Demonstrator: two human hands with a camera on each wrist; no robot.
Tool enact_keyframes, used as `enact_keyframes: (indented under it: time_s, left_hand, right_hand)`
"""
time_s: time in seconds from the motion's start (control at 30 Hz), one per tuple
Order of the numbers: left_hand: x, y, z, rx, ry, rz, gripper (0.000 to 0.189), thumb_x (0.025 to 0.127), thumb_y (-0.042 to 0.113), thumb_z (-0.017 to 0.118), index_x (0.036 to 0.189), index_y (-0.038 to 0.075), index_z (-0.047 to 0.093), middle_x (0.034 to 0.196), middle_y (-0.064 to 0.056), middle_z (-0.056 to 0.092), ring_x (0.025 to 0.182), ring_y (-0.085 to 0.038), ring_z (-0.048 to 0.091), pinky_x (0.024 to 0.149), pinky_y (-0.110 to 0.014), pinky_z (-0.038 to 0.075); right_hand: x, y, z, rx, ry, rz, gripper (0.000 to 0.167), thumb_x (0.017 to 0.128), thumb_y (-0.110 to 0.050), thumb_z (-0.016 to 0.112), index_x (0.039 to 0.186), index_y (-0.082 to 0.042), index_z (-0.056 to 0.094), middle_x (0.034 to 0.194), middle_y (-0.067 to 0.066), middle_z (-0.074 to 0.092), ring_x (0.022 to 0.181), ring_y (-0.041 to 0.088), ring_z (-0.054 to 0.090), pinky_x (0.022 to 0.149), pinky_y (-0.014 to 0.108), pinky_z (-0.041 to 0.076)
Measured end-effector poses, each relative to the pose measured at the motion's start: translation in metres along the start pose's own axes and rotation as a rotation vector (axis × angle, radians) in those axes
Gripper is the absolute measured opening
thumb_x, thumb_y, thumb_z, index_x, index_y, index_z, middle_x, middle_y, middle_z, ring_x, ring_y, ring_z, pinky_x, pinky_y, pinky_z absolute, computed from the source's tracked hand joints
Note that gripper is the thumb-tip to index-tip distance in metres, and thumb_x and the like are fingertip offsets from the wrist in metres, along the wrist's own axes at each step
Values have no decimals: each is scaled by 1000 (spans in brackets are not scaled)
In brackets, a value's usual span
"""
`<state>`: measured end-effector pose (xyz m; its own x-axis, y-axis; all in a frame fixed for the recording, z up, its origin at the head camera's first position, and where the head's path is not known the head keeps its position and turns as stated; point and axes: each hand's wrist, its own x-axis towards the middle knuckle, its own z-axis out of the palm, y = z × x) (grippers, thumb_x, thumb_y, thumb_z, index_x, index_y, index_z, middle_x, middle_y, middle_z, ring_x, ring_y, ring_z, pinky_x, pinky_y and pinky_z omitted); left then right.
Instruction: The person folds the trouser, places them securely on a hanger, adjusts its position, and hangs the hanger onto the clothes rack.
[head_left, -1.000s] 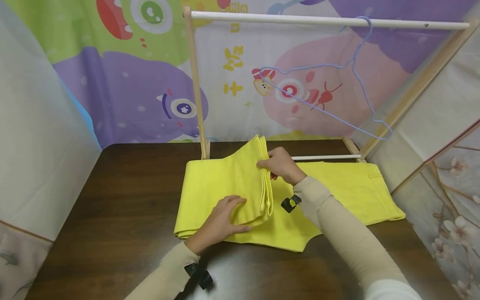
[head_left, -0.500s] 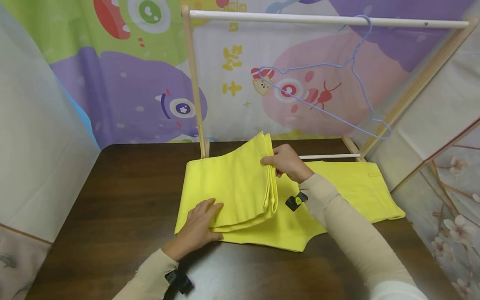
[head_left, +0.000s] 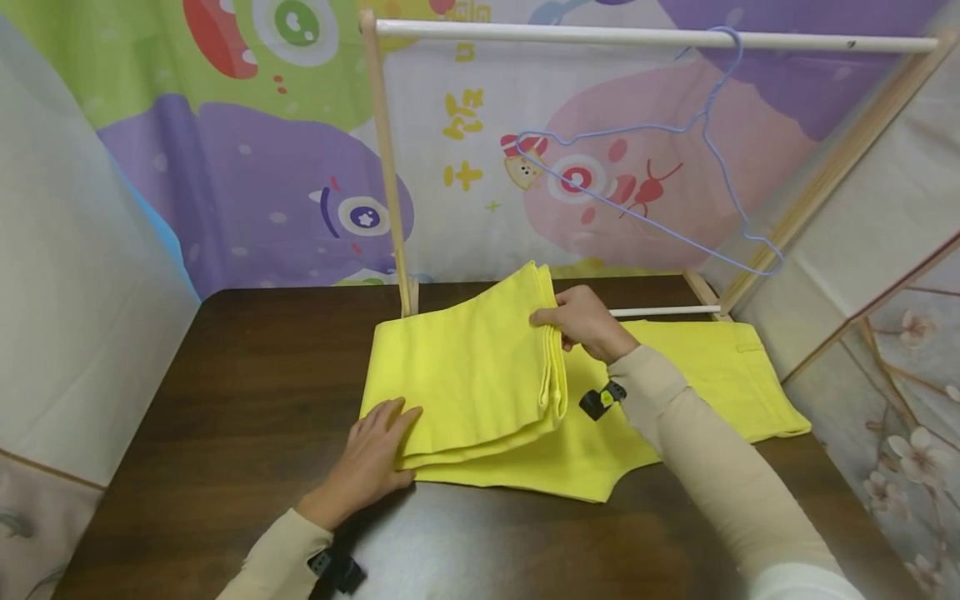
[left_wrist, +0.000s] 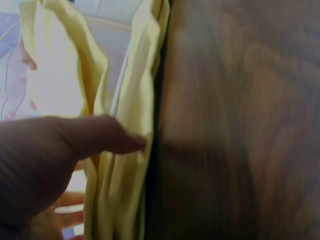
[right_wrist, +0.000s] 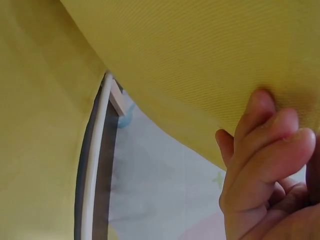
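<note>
Yellow trousers (head_left: 480,367) lie lengthwise on the table, with the leg end folded over into a layered flap whose right edge stands lifted. My right hand (head_left: 581,321) pinches that raised edge; in the right wrist view its curled fingers (right_wrist: 270,145) are against the underside of the cloth. At the flap's left front corner rests my left hand (head_left: 367,458), fingers spread over the top. In the left wrist view its thumb (left_wrist: 115,137) lies across the stacked cloth edges. The waist part, with a belt loop, stretches flat to the right.
Behind the trousers stands a wooden rack with a white top rail (head_left: 600,35) and a low white bar (head_left: 667,312). From the rail hangs a blue wire hanger (head_left: 645,129). A cartoon-printed curtain (head_left: 300,192) backs the dark wooden table (head_left: 247,375).
My left hand has slid left along the flap's front to its left corner. My right hand has drawn the raised edge a little to the right, flattening out the flap's top.
</note>
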<state>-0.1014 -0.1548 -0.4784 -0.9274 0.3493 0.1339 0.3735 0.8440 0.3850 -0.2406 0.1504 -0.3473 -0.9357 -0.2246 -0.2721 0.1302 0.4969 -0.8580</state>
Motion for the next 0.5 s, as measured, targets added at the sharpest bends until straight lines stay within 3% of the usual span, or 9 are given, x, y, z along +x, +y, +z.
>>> enact_keyframes:
  time_s: [0.13, 0.27, 0.37, 0.5]
  left_hand:
    - [-5, -6, -3, 42, -16, 25, 86, 66, 15, 88, 141, 7, 46, 145, -23, 43, 134, -43, 40, 100, -63, 38]
    - [-10, -13, -6, 78, 17, 23, 83, 67, 11, 88, 139, 7, 48, 143, -22, 45, 133, -42, 42, 97, -61, 42]
    - [-13, -16, -8, 93, 38, -11, 79, 69, 11, 87, 137, 6, 50, 142, -22, 46, 132, -41, 43, 95, -60, 43]
    - [-17, -20, -9, 118, 72, -83, 72, 73, 13, 84, 136, 3, 51, 137, -22, 49, 128, -41, 45, 93, -59, 45]
  right_hand:
    - [0, 2, -3, -2, -1, -6, 33, 87, -19, 68, 63, -10, 47, 53, -1, 57, 42, 10, 47, 45, 25, 42]
    - [-1, 3, -9, -18, 6, -8, 29, 87, -20, 67, 67, -7, 52, 54, -1, 59, 43, 10, 47, 48, 27, 44]
    - [-3, 7, -14, -28, 12, -9, 31, 88, -22, 67, 65, -9, 51, 52, -3, 53, 44, 10, 46, 49, 28, 45]
    - [-3, 15, -21, -18, 14, -6, 44, 88, -22, 68, 58, -15, 37, 47, -7, 35, 42, 10, 40, 48, 27, 43]
